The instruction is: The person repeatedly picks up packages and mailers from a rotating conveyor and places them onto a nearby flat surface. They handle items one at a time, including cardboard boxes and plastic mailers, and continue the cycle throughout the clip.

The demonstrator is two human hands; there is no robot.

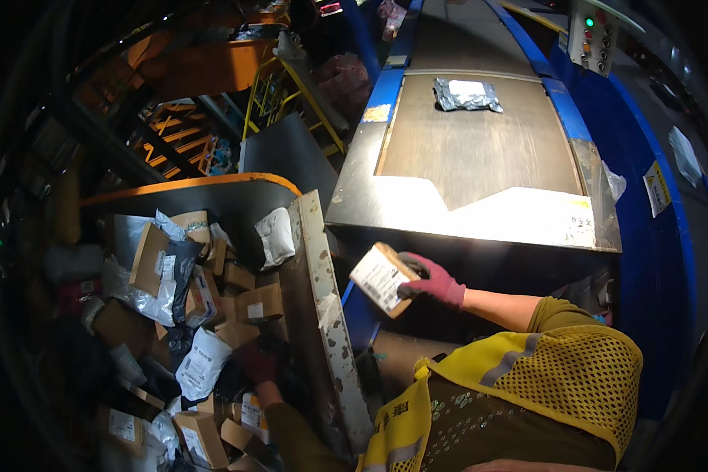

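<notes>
My right hand, in a red and dark glove, grips a small cardboard box with a white label, held beside the near end of a conveyor belt. My left hand, in a similar glove, reaches down among parcels in a large bin at the left. It is beside a white plastic mailer and close to dark material; shadow hides whether its fingers hold anything. On the conveyor belt lies a dark plastic parcel with a white label.
Cardboard boxes and plastic mailers fill much of the bin. Its worn metal edge stands between the bin and me. A control box with a lit green light is at the upper right, above a blue side panel. A yellow-railed ladder stands behind.
</notes>
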